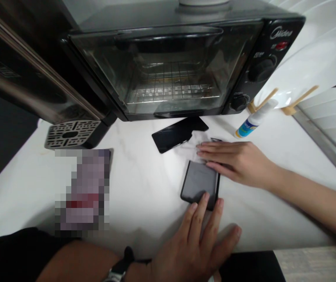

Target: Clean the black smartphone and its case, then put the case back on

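Observation:
My left hand, with a watch on the wrist, has its fingers spread. Its fingertips rest on the near edge of a dark flat device with a grey face. My right hand lies over the far right part of that device and presses on a crumpled white cloth or tissue. The tissue shows beyond its fingertips. Touching the tissue on the left is a black phone-like slab. What lies under my right palm is hidden.
A black toaster oven stands at the back. Right of it are a spray bottle and a plate on a wooden stand. A drip tray and a pixelated flat item are at left.

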Demonstrator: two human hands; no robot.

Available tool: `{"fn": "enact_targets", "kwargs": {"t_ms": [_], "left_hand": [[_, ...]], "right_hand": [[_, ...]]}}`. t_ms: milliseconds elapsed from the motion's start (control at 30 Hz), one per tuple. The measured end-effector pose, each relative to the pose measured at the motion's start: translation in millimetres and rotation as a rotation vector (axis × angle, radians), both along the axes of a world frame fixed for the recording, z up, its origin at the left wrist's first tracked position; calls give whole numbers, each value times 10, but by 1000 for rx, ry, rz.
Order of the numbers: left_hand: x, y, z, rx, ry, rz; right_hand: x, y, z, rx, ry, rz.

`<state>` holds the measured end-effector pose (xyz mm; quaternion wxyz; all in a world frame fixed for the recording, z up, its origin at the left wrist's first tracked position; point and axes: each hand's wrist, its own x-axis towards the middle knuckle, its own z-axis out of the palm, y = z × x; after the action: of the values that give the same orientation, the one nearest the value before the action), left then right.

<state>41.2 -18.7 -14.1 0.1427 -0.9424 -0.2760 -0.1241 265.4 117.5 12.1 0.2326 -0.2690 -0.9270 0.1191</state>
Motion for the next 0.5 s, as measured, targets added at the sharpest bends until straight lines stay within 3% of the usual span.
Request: {"fn": "enact_targets", "kwargs": {"t_ms": [67, 167, 200, 233, 333, 400, 500], "left_hand": [[6, 1, 13, -10, -1, -4], [11, -5, 21, -25, -16, -18], [10, -7, 25, -21, -20, -20], [9, -8, 28, -17, -18, -20], [3, -6, 37, -14, 7, -19], [-2, -7, 33, -20, 11, -16], [-5, -9, 21, -33, -14, -23]], "right_hand": [[-15, -32, 13, 5, -4, 2], [-65, -120, 30, -126, 63, 328], [-68, -126, 29, -147, 71, 376], [-60, -114, 26, -138, 64, 351], [-11, -34, 14, 2, 1, 11], [-12, -28, 18, 43, -9, -60], [-70, -102, 29, -93, 61, 273]]}}
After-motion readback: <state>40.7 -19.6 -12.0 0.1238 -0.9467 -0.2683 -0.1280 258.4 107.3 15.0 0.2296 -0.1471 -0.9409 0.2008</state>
